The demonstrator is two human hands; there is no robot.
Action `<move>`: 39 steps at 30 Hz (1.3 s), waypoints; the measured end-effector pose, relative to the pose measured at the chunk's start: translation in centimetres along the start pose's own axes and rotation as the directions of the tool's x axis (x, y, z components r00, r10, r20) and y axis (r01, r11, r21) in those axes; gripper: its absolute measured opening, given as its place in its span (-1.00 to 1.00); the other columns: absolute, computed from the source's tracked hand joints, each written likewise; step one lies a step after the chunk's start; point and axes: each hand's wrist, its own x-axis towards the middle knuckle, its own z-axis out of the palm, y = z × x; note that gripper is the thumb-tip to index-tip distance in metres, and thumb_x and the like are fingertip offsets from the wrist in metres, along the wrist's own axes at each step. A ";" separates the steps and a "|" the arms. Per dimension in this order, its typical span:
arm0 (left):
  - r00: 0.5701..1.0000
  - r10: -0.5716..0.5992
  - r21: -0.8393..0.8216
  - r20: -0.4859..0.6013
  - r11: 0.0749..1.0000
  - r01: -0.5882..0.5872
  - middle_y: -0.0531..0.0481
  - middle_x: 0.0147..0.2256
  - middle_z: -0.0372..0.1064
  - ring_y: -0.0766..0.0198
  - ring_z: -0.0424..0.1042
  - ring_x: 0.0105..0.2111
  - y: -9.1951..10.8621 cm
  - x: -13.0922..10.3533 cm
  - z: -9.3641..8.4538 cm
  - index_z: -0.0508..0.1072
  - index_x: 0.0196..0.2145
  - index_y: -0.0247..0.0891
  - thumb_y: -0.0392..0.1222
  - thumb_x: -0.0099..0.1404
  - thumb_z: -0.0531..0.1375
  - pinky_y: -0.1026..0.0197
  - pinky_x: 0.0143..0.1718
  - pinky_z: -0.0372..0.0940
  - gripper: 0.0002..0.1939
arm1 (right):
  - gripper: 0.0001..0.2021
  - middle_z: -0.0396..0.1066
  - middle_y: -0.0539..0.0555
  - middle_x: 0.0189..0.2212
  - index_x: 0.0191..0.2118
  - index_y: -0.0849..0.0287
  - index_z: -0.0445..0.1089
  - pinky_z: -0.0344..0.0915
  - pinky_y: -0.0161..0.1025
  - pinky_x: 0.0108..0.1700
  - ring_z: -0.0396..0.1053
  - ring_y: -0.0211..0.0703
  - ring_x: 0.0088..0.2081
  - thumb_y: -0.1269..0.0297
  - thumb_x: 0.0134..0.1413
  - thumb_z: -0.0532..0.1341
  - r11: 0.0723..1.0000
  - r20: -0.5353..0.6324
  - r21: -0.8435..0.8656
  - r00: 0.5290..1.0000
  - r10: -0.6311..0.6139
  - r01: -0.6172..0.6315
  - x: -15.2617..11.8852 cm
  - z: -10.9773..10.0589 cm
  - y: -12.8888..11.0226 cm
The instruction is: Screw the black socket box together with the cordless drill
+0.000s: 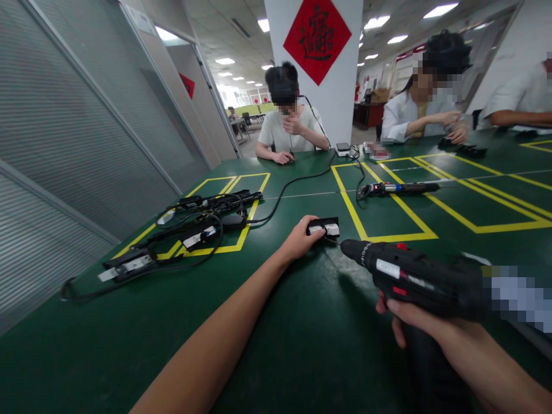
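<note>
A black cordless drill (414, 276) is gripped by its handle in my right hand (425, 322). Its chuck points left, and a thin bit reaches toward a small black block with a white label (330, 229). Whether the bit touches the block I cannot tell. My left hand (302, 237) holds that block against the green table (276, 322), thumb in front and fingers over its left end. The lower end of the drill's handle runs out of the picture at the bottom.
To the left lie black power adapters with tangled cables (207, 221). Yellow tape (392, 237) marks boxes on the table, and a dark pen-like tool (401, 188) with a cable lies beyond. A co-worker (291, 123) sits opposite; others sit at the right. A cable (297, 178) crosses the table.
</note>
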 end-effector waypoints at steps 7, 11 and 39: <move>1.000 -0.002 0.004 0.006 1.000 0.002 -0.08 -0.14 0.35 0.19 0.35 -0.15 0.0 0.0 -0.1 0.28 -0.03 -0.26 -0.04 0.22 0.13 0.16 -0.09 0.27 -0.59 | -0.71 0.50 0.04 -0.45 -0.33 0.15 0.43 0.30 -0.24 -0.59 0.30 -0.27 -0.71 0.07 -0.17 0.29 0.993 -0.019 0.107 0.999 -0.041 0.043 0.5 0.6 0.3; 1.000 -0.003 -0.001 0.010 1.000 0.003 -0.08 -0.13 0.34 0.19 0.35 -0.14 0.1 -0.1 -0.1 0.27 -0.02 -0.26 -0.04 0.22 0.13 0.15 -0.08 0.27 -0.59 | -0.70 0.51 0.06 -0.43 -0.32 0.15 0.43 0.29 -0.23 -0.60 0.33 -0.25 -0.71 0.06 -0.15 0.28 0.995 -0.016 0.100 0.999 -0.028 0.030 0.5 0.5 0.1; 1.000 -0.005 -0.015 0.001 1.000 0.005 -0.09 -0.12 0.34 0.18 0.35 -0.13 -0.1 0.0 0.2 0.27 -0.01 -0.26 -0.05 0.22 0.13 0.13 -0.05 0.26 -0.59 | -0.64 0.50 0.06 -0.42 -0.31 0.14 0.42 0.35 -0.20 -0.57 0.33 -0.25 -0.71 -0.04 -0.15 0.26 0.997 -0.031 0.072 0.999 -0.029 0.032 0.0 0.7 -0.3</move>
